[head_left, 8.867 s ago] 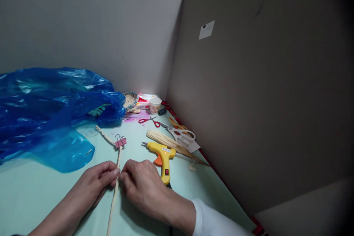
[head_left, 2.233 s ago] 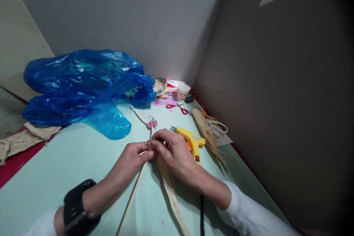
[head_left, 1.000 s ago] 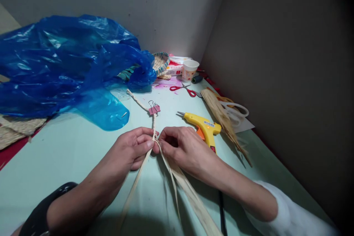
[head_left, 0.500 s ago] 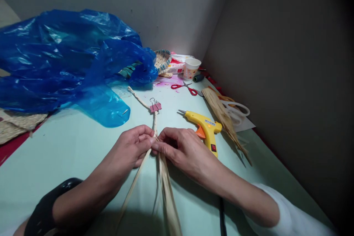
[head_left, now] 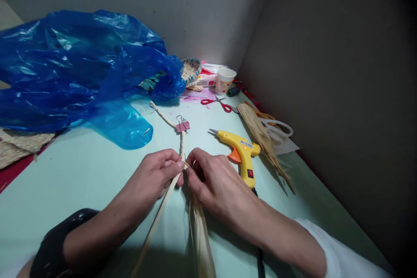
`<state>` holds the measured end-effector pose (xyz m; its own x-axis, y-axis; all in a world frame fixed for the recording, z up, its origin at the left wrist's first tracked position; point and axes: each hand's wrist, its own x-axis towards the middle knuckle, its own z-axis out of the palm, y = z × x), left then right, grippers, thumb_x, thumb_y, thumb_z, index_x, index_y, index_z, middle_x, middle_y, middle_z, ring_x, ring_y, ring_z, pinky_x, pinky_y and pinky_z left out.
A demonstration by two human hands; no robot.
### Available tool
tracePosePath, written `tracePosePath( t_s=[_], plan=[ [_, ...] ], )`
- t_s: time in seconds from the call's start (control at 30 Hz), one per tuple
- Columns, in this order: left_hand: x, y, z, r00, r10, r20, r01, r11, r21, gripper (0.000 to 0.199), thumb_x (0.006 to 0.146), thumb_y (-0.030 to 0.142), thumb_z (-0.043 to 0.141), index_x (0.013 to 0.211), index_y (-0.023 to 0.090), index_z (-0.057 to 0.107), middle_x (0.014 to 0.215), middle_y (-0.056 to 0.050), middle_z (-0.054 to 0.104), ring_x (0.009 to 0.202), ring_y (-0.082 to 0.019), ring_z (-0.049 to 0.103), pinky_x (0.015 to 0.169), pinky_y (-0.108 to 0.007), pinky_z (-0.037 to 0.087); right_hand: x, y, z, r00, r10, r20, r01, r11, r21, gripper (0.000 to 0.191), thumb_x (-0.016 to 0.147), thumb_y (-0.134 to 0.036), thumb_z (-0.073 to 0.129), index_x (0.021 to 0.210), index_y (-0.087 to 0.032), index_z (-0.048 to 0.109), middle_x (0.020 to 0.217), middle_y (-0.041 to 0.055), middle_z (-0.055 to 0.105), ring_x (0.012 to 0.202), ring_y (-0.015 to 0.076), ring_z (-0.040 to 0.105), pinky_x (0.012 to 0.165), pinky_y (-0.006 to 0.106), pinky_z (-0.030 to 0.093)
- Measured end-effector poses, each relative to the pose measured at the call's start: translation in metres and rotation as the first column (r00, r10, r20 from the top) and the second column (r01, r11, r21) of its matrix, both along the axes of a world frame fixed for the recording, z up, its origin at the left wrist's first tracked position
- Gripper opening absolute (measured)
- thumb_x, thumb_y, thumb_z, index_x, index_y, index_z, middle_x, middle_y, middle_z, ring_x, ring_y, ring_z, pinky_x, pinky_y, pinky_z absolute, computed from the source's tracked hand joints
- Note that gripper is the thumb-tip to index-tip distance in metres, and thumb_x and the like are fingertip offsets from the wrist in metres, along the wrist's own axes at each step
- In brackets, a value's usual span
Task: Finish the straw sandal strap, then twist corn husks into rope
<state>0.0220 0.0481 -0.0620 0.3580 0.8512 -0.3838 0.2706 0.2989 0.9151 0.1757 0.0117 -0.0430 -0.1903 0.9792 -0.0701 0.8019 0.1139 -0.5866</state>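
Observation:
A pale braid of dried plant fibre runs over the table, with a pink binder clip fastened across it. At its near end, my left hand pinches the braid and a narrow strand that trails toward me. My right hand faces it, thumb and forefinger closed on the fibre strands at the join; the wider bundle hangs down below this hand. The exact crossing of strands is partly hidden by my fingers. Right of my right hand lies a yellow glue gun.
A crumpled blue plastic bag fills the back left. Red-handled scissors, a paper cup and a woven basket are at the back. Dried husks and white-handled scissors lie at the right, near the wall.
My right thumb has drawn back slightly to the right from my left fingertips. The hanging bundle has shifted a little; my left hand stays at the braid's end.

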Motion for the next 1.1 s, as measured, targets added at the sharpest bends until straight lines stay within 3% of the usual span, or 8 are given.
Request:
tracePosePath(
  t_s=[0.13, 0.27, 0.47, 0.57, 0.73, 0.87, 0.93, 1.1],
  plan=[
    [0.002, -0.001, 0.005, 0.999, 0.022, 0.029, -0.022, 0.999, -0.027, 0.019, 0.079, 0.028, 0.055, 0.065, 0.016, 0.054, 0.052, 0.005, 0.045, 0.043, -0.005, 0.027, 0.042, -0.02, 0.018, -0.007, -0.007, -0.006, 0.971, -0.001, 0.241, -0.056, 0.972, 0.229, 0.003, 0.087, -0.017, 0.054, 0.09, -0.017, 0.055, 0.065, 0.0015, 0.061, 0.051, 0.0148, 0.049, 0.05, 0.029, 0.019],
    [0.002, -0.001, 0.006, 0.99, 0.091, 0.105, -0.078, 0.99, -0.119, 0.018, 0.077, 0.027, 0.06, 0.065, 0.017, 0.049, 0.049, 0.01, 0.027, 0.043, -0.004, 0.018, 0.041, -0.02, 0.011, -0.013, -0.013, -0.014, 0.881, 0.017, 0.473, -0.297, 0.799, 0.523, 0.014, 0.087, -0.006, 0.047, 0.082, -0.015, 0.057, 0.065, 0.0045, 0.06, 0.058, 0.0191, 0.055, 0.053, 0.032, 0.027],
    [-0.005, 0.0, 0.001, 0.976, 0.033, 0.216, 0.004, 0.986, -0.169, 0.026, 0.081, 0.039, 0.063, 0.075, 0.017, 0.052, 0.057, 0.009, 0.034, 0.046, -0.003, 0.018, 0.042, -0.017, 0.011, -0.014, -0.017, -0.025, 0.843, -0.043, 0.537, -0.37, 0.678, 0.635, 0.022, 0.09, -0.005, 0.041, 0.091, -0.013, 0.061, 0.071, 0.007, 0.06, 0.063, 0.0208, 0.054, 0.056, 0.033, 0.036],
    [-0.006, 0.001, 0.003, 0.978, 0.049, 0.2, -0.01, 0.981, -0.192, 0.025, 0.079, 0.037, 0.067, 0.075, 0.017, 0.052, 0.054, 0.009, 0.036, 0.044, -0.002, 0.02, 0.041, -0.016, 0.011, -0.009, -0.018, -0.024, 0.863, 0.042, 0.504, -0.38, 0.712, 0.591, 0.023, 0.09, -0.005, 0.041, 0.098, -0.011, 0.062, 0.08, 0.0099, 0.064, 0.068, 0.0217, 0.055, 0.06, 0.034, 0.04],
    [-0.003, -0.001, 0.007, 0.981, 0.03, 0.191, -0.004, 0.991, -0.136, 0.016, 0.081, 0.03, 0.06, 0.075, 0.016, 0.055, 0.057, 0.005, 0.052, 0.043, -0.003, 0.028, 0.042, -0.017, 0.015, 0.001, -0.011, -0.008, 0.993, 0.104, -0.062, -0.085, 0.964, 0.251, 0.019, 0.095, -0.017, 0.044, 0.088, -0.015, 0.061, 0.08, 0.0054, 0.066, 0.068, 0.0146, 0.058, 0.063, 0.026, 0.044],
    [-0.001, -0.001, 0.003, 0.982, -0.025, 0.189, 0.034, 0.998, -0.044, 0.016, 0.083, 0.032, 0.057, 0.076, 0.018, 0.055, 0.059, 0.001, 0.059, 0.049, -0.009, 0.046, 0.043, -0.019, 0.022, 0.001, 0.0, -0.004, 0.856, -0.072, -0.512, -0.005, 0.989, -0.147, 0.026, 0.099, -0.027, 0.041, 0.083, -0.017, 0.058, 0.073, 0.0002, 0.067, 0.058, 0.0094, 0.06, 0.057, 0.02, 0.043],
    [-0.001, -0.001, 0.001, 0.988, -0.044, 0.147, 0.04, 0.999, 0.03, 0.016, 0.083, 0.032, 0.057, 0.074, 0.018, 0.055, 0.059, 0.001, 0.058, 0.055, -0.012, 0.052, 0.047, -0.021, 0.029, 0.001, 0.003, -0.006, 0.842, -0.093, -0.532, -0.016, 0.98, -0.197, 0.024, 0.098, -0.025, 0.043, 0.082, -0.016, 0.059, 0.071, -0.0001, 0.066, 0.055, 0.0089, 0.058, 0.055, 0.02, 0.041],
    [0.0, -0.006, 0.001, 0.996, -0.068, -0.054, 0.078, 0.974, 0.211, 0.019, 0.088, 0.034, 0.05, 0.074, 0.021, 0.053, 0.07, 0.001, 0.06, 0.069, -0.015, 0.055, 0.064, -0.026, 0.039, 0.001, 0.006, -0.009, 0.973, -0.069, -0.22, 0.073, 0.997, 0.01, 0.019, 0.086, -0.013, 0.054, 0.069, -0.017, 0.063, 0.062, -0.0028, 0.061, 0.057, 0.0098, 0.049, 0.055, 0.023, 0.031]
  ],
)
